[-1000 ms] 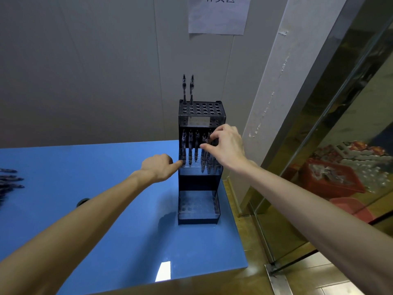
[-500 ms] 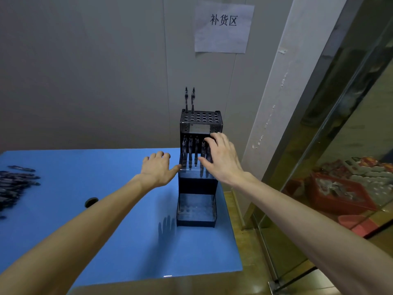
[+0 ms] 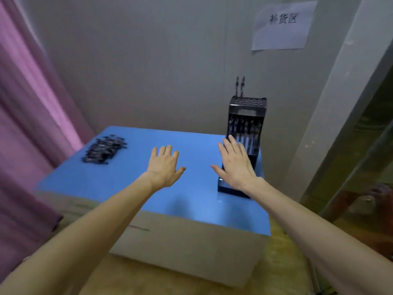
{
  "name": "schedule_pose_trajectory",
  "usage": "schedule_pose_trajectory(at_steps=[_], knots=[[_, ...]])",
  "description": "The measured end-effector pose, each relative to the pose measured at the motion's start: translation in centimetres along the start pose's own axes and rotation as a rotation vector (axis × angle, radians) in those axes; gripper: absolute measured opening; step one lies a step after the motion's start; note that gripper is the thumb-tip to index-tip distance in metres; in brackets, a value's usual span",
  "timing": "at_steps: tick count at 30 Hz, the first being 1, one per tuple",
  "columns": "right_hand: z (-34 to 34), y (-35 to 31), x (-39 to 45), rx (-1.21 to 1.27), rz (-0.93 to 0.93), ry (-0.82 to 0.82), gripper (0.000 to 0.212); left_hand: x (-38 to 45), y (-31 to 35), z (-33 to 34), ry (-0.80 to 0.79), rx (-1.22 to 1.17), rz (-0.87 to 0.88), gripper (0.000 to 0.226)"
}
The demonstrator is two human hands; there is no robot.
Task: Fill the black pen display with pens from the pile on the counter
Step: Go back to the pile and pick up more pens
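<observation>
From the head view, both the left hand [image 3: 164, 165] and right hand [image 3: 235, 165] hover spread and empty, the black pen display [image 3: 246, 128] apparently part-filled, so a careless sweep toward the distant pile [image 3: 104, 149] could topple it.

Lighting: dim, even, indoor. Soft shadow on blue counter [image 3: 191, 201] at 6 o'clock. Motion blur throughout; pen pile [image 3: 104, 149] at 9 o'clock smeared. Wide-angle bending at edges.
</observation>
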State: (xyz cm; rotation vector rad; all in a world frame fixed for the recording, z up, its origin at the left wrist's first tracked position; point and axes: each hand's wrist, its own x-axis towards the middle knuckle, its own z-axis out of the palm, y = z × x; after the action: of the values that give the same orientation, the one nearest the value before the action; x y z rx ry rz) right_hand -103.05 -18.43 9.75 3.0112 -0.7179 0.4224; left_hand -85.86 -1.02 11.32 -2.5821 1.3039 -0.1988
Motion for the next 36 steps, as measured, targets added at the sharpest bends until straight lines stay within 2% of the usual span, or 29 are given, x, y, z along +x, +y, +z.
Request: schedule_pose_trajectory(at_steps=[6, 14, 21, 26, 36], knots=[[0.2, -8.2, 1.3, 0.045, -0.072, -0.2, 0.082, -7.3, -8.2, 0.3, -0.087, 0.016, -0.112, 0.078], [2.0, -19.2, 7.0, 0.121, -0.038, -0.278, 0.08, -11.1, -20.7, 3.0, -0.117, 0.009, -0.221, 0.082], [4.6, -31.0, 15.1, 0.052, -0.02, -0.346, 0.082, -10.0, -34.1, 7.0, -0.139, 0.017, -0.209, 0.081], [5.0, -38.8, 20.0, 0.02, -0.063, -0.318, 0.083, -7.9, -42.1, 8.6, -0.128, -0.003, -0.198, 0.078], [6.8, -44.3, 28.6, -0.055, -0.09, -0.306, 0.08, -2.6, -51.1, 11.8, -0.125, -0.041, -0.15, 0.076]])
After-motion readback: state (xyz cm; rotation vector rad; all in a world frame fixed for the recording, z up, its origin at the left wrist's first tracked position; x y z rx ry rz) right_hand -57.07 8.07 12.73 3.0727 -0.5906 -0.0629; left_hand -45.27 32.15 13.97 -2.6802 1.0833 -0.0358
